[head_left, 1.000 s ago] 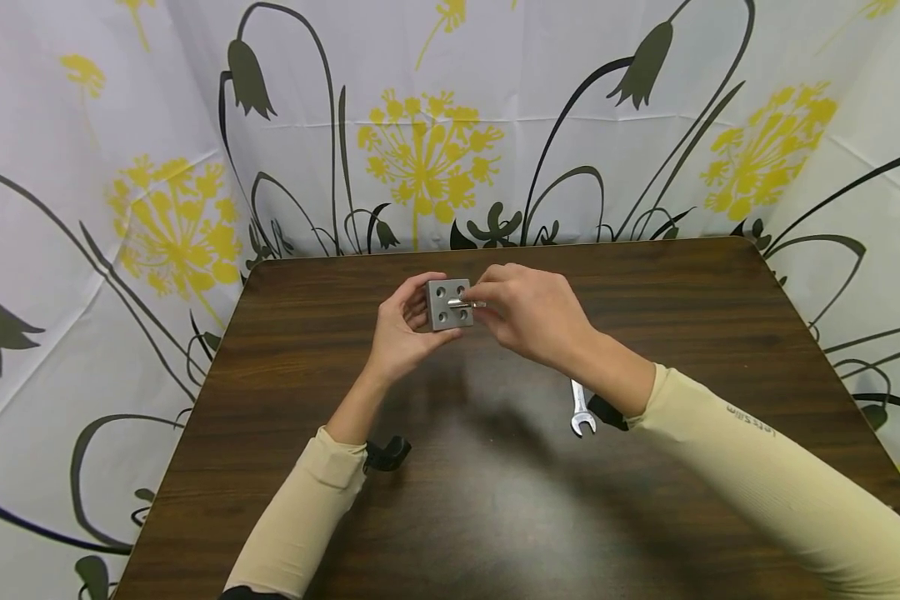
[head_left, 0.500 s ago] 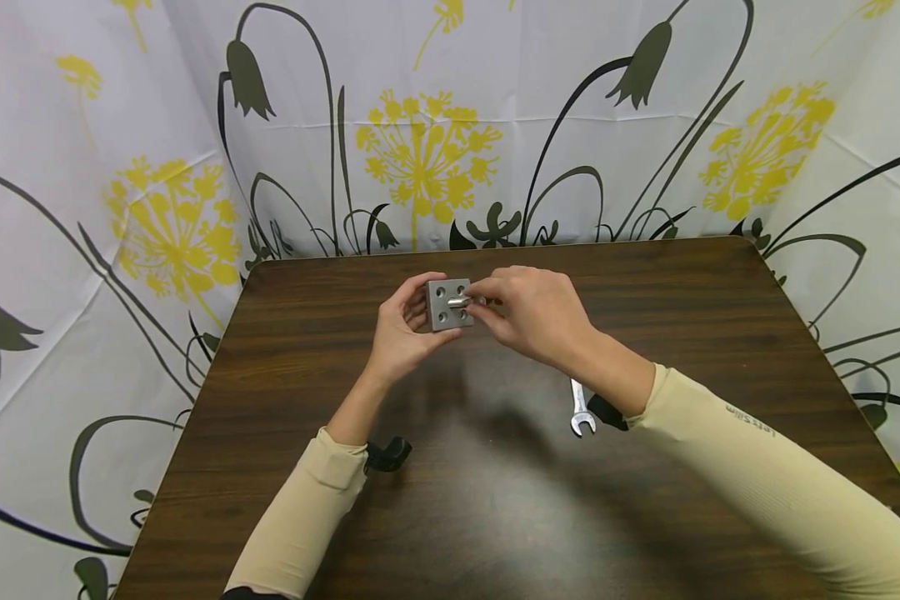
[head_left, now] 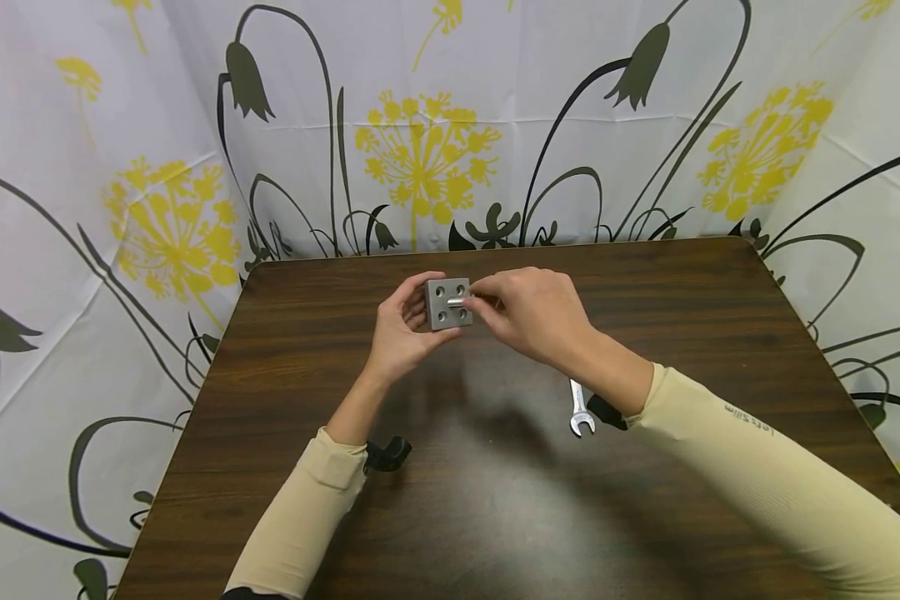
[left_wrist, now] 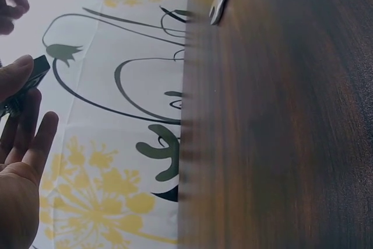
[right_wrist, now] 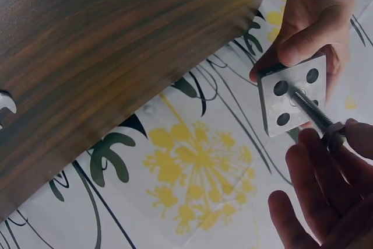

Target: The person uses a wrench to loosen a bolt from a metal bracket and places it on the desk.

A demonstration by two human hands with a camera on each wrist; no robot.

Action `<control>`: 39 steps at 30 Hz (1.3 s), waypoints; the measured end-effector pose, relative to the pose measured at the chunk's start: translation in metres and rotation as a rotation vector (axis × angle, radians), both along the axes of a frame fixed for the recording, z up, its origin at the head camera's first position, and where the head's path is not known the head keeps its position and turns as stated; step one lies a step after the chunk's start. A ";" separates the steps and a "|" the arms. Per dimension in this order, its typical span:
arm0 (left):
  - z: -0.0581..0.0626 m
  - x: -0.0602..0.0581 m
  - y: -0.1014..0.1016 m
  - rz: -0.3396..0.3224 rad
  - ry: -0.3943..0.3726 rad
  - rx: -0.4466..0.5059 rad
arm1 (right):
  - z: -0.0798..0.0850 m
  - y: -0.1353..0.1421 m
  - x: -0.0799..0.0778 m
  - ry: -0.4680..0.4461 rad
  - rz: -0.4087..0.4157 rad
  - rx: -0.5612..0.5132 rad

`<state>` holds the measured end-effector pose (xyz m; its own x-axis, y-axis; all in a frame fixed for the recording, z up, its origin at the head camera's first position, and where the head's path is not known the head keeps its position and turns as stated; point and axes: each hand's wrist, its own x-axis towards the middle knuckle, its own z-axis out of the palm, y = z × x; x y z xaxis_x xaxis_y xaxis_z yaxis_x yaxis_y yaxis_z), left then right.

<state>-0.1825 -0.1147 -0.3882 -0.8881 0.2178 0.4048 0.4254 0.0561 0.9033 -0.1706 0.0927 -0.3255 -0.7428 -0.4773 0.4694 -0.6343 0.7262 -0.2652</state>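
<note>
A square grey metal block (head_left: 452, 322) with round holes near its corners is held up above the table. My left hand (head_left: 399, 335) grips it by the edges, thumb below and fingers above in the head view. From the block's middle a threaded bolt (right_wrist: 315, 112) sticks out toward the right. My right hand (head_left: 536, 315) pinches the bolt's outer end between thumb and fingers, its other fingers spread in the right wrist view. How deep the bolt sits in the block cannot be seen. In the left wrist view the block (left_wrist: 41, 72) is dark and partly out of frame.
A silver open-end wrench (head_left: 581, 418) lies on the brown wooden table (head_left: 285, 350), partly under my right forearm. A flower-patterned white curtain (head_left: 540, 50) hangs behind the table's far edge. Black wrist mounts (head_left: 390, 454) show at both sleeves.
The fingers of my right hand have shifted at the bolt's end, the thumb now covering it. The left hand and the block have hardly moved.
</note>
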 end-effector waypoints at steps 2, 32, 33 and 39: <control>0.000 0.000 0.000 0.001 -0.007 -0.001 | 0.000 0.000 0.000 0.019 0.021 0.017; 0.002 -0.001 -0.003 0.008 -0.002 0.016 | 0.002 -0.003 0.001 0.003 -0.036 0.007; 0.002 -0.001 -0.003 0.008 -0.003 0.017 | 0.002 -0.003 0.001 -0.015 -0.045 0.010; 0.001 -0.001 -0.004 0.007 -0.018 0.013 | 0.001 -0.002 0.000 0.006 0.032 0.056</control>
<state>-0.1833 -0.1189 -0.3871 -0.8965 0.2069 0.3918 0.4092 0.0474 0.9112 -0.1705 0.0905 -0.3248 -0.7237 -0.5267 0.4459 -0.6592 0.7189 -0.2207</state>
